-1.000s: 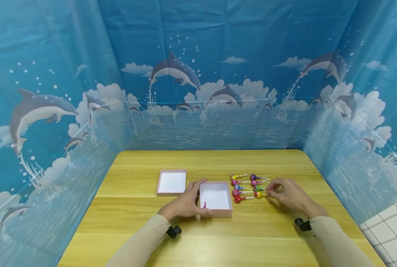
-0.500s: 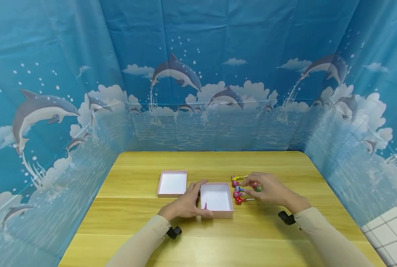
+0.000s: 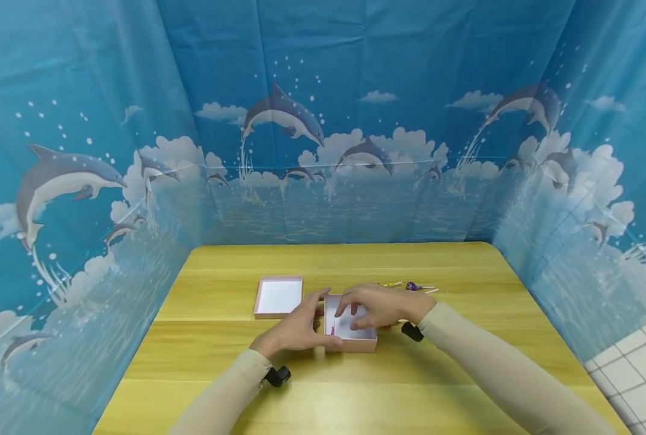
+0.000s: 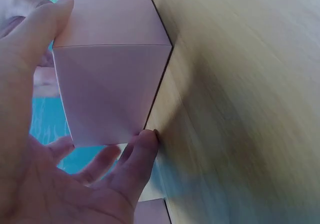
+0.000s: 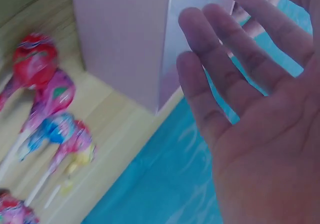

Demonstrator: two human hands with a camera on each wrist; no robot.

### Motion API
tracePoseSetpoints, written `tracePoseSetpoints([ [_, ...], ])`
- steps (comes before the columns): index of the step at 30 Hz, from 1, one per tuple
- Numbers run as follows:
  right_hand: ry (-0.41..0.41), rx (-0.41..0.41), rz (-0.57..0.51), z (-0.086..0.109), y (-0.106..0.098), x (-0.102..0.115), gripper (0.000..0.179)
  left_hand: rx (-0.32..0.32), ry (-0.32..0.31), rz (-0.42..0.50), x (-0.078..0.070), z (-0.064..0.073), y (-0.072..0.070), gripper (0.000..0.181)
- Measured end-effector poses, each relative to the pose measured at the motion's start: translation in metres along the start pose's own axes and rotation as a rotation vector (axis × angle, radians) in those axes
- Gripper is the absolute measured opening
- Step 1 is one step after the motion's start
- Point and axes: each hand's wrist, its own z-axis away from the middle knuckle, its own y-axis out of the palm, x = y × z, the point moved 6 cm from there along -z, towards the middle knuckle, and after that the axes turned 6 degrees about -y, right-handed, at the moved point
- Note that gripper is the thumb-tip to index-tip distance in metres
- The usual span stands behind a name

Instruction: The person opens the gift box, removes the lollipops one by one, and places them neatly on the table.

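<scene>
My left hand (image 3: 296,329) grips an open pink box (image 3: 358,345) at its left side, thumb along the front wall and fingers by the left wall. In the left wrist view the thumb and fingers bracket the box corner (image 4: 107,89). My right hand (image 3: 380,305) is over the box opening, fingers bent down toward the white floor, thumb apart from the index finger; I cannot tell whether a lollipop is between them. A pink-wrapped lollipop (image 3: 332,330) sits in the front left corner. Right of the box, several wrapped lollipops, including a red one (image 5: 36,62), lie on the table.
A shallow pink lid (image 3: 279,296) with a white inside lies behind and left of the box. A purple lollipop (image 3: 412,286) and a yellow one (image 3: 390,284) show past my right hand. A dolphin-print curtain (image 3: 323,199) borders the yellow wood table (image 3: 236,386).
My right hand has picked up the yellow-and-red lollipop from the right-hand row and moved left, across the other lollipops, to above the box. The left hand keeps its grip on the box.
</scene>
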Motion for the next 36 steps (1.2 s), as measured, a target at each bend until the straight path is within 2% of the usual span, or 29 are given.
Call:
tracePoseSetpoints([
  [4,-0.017,0.095,-0.026,-0.017,0.007,0.000,0.036,0.008,0.017,0.019,0.000,-0.002,-0.003,0.122],
  [9,-0.031,0.203,-0.115,-0.034,0.016,0.000,0.035,0.005,0.015,0.038,0.003,-0.002,-0.003,0.122],
  [13,-0.062,0.245,-0.153,-0.045,0.018,0.000,0.033,0.008,0.010,0.044,0.005,-0.002,-0.002,0.121],
  [19,-0.054,0.288,-0.115,-0.056,0.027,-0.005,0.038,0.007,0.006,0.066,0.004,-0.005,-0.002,0.123],
  [27,-0.022,0.274,-0.068,-0.059,0.029,-0.007,0.031,-0.002,-0.002,0.049,0.004,-0.005,-0.001,0.123],
  [32,-0.045,0.237,-0.064,-0.059,0.023,-0.005,0.028,0.006,0.003,0.076,0.003,-0.005,-0.001,0.121],
  [36,-0.047,0.201,-0.073,-0.054,0.016,-0.004,0.019,0.015,0.009,0.108,0.002,-0.005,-0.002,0.121],
])
